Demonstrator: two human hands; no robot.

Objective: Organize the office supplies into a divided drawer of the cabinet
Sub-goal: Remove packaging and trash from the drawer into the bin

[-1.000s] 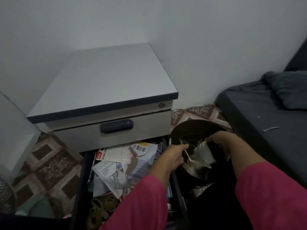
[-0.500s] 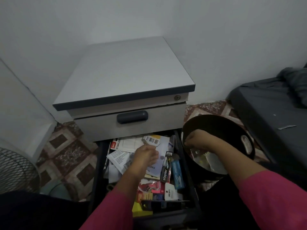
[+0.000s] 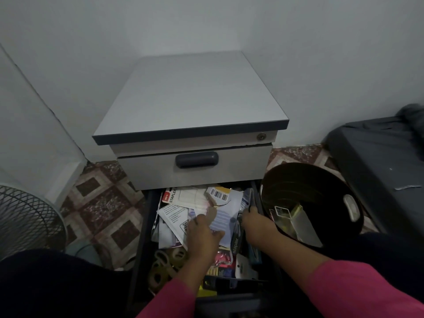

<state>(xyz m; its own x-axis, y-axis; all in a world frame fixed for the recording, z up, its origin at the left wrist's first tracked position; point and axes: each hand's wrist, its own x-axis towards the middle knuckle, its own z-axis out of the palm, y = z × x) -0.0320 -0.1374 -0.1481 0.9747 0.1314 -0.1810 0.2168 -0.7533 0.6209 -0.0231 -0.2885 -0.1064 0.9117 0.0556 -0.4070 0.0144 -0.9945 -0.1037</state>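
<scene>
The cabinet's (image 3: 195, 99) lower drawer (image 3: 143, 226) stands pulled out, crammed with loose supplies: a stapler card (image 3: 173, 195), a barcode card (image 3: 218, 193), a lilac sheet (image 3: 226, 216), tape rolls (image 3: 161, 266) and a black stapler pack (image 3: 236, 238). My left hand (image 3: 203, 235) rests on the papers in the middle of the drawer, thumb out to the right. My right hand (image 3: 258, 223) is at the drawer's right side, fingers curled round the lower end of a blue-grey packet (image 3: 246, 199). No dividers show under the clutter.
A black round bin (image 3: 309, 177) holding clear wrappers (image 3: 298, 221) stands right of the drawer. The top drawer (image 3: 195, 160) above is closed. A wire fan guard (image 3: 25, 219) is at the left and a dark mattress (image 3: 378, 161) at the right, on patterned floor.
My right hand has come out of the bin to the drawer's right side. My left hand slid down onto the papers. The view shifted so the cabinet sits further right.
</scene>
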